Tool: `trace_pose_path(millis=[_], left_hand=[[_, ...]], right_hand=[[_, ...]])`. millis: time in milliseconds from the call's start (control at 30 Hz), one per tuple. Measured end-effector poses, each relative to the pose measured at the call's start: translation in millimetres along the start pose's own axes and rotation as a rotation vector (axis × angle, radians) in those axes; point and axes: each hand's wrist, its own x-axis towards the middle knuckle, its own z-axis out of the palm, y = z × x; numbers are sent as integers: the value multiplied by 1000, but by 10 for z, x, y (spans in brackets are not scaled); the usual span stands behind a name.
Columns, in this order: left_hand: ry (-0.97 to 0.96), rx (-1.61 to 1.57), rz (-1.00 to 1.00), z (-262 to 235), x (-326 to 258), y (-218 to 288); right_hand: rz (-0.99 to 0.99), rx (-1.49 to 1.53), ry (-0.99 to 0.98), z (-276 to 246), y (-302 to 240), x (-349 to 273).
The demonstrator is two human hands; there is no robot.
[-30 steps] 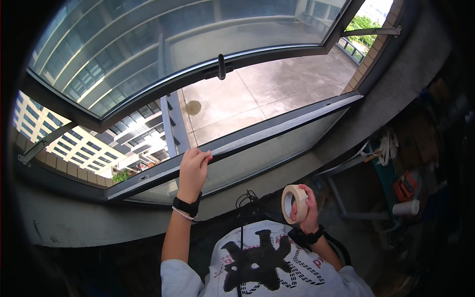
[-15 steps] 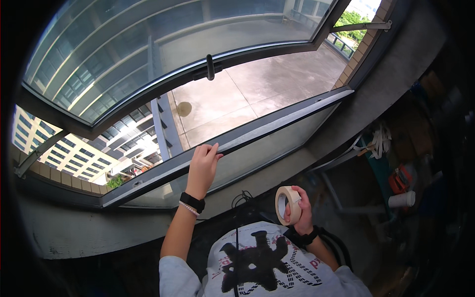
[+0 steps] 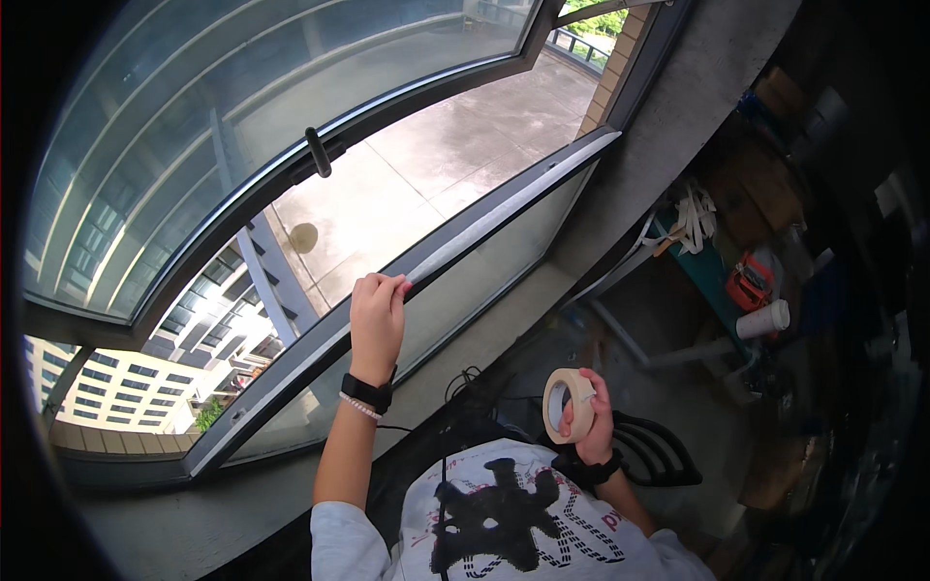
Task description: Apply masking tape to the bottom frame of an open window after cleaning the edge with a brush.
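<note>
My left hand [image 3: 378, 324] is at the lower window frame [image 3: 504, 218], its fingers pinched together at the frame's inner edge. Whatever is between the fingertips, if anything, is too small to make out. A pale strip runs along the top of this frame. In my right hand [image 3: 601, 426], lower and to the right in front of my shirt, is a roll of beige masking tape [image 3: 582, 407], gripped by its side with fingers through the ring. Above the frame the window sash [image 3: 291, 97] is swung outward, with a dark handle [image 3: 318, 153] on its lower rail.
Through the gap a paved terrace [image 3: 426, 165] and a yellowish building [image 3: 126, 387] show outside. On the right, a green-topped table [image 3: 702, 276] holds white strips [image 3: 693, 221], an orange-red item [image 3: 751, 281] and a white cup [image 3: 763, 320]. A dark cable [image 3: 465, 382] lies below the sill.
My view has turned, so the window appears steeper and farther left. My left hand stays pinched at the frame, and the right still holds the tape roll.
</note>
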Motion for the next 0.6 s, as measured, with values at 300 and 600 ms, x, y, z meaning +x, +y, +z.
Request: trace_pose_path(millis=[300, 600], left_hand=[[14, 46, 64, 285, 163, 85], [11, 83, 107, 741, 415, 266]], right_hand=[[0, 33, 5, 38, 11, 77], [-63, 92, -47, -98, -233, 718]])
